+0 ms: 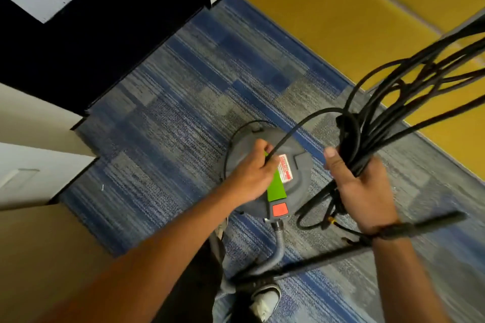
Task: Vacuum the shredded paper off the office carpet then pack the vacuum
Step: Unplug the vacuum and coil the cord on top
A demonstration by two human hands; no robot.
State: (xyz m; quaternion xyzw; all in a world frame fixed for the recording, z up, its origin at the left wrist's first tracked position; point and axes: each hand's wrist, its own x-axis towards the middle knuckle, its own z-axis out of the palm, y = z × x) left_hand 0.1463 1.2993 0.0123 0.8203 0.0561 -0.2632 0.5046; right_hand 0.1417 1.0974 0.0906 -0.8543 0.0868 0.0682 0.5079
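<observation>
Cord coiling above vacuum (265, 173).
Right hand (364, 186) gripping coiled black cord (388, 123); left hand (252, 173) pinching one strand, over carpet (157, 118).

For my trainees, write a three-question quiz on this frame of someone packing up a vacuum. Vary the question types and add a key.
1. True or false: the right hand holds a bundle of coiled cord.
2. What does the left hand pinch? A) the grey hose B) a single strand of cord C) the red switch
3. Fill in: the vacuum stands on the ____.

Key: 1 true. 2 B; the strand arcs over to the bundle, while the hose lies untouched. 3 carpet.
</observation>
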